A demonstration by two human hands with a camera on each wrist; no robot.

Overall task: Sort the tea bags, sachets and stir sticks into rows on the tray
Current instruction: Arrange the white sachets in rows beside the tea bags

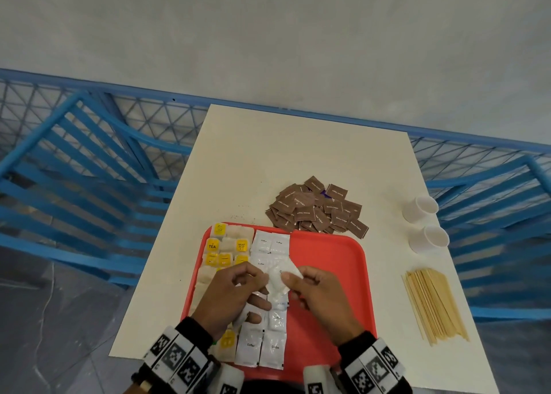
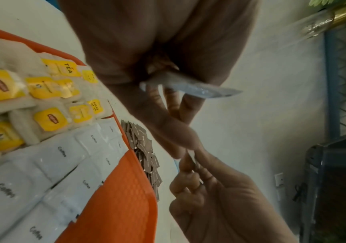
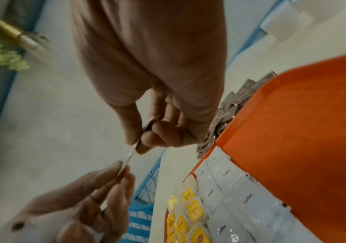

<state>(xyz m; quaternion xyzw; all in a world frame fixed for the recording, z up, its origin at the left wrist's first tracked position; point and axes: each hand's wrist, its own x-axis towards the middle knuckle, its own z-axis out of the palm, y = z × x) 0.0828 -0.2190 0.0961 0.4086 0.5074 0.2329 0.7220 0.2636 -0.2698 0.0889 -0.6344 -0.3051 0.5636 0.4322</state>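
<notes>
A red tray (image 1: 334, 274) lies on the white table. Yellow-tagged tea bags (image 1: 222, 250) fill its left columns, and white coffee sachets (image 1: 269, 244) lie in columns beside them. Above the tray's middle, both hands pinch a white coffee sachet (image 1: 278, 280) between them. My left hand (image 1: 262, 279) grips its left edge and holds more white sachets (image 2: 188, 87) in its curled fingers. My right hand (image 1: 287, 279) pinches the right edge between thumb and forefinger (image 3: 134, 148). A heap of brown sugar sachets (image 1: 317, 209) lies behind the tray. Wooden stir sticks (image 1: 432, 304) lie in a bundle at the right.
Two white paper cups (image 1: 420, 209) (image 1: 429, 238) lie on their sides near the table's right edge. The tray's right half (image 1: 337, 304) is bare. Blue slatted chairs (image 1: 89, 185) and a blue mesh railing (image 1: 477, 155) surround the table.
</notes>
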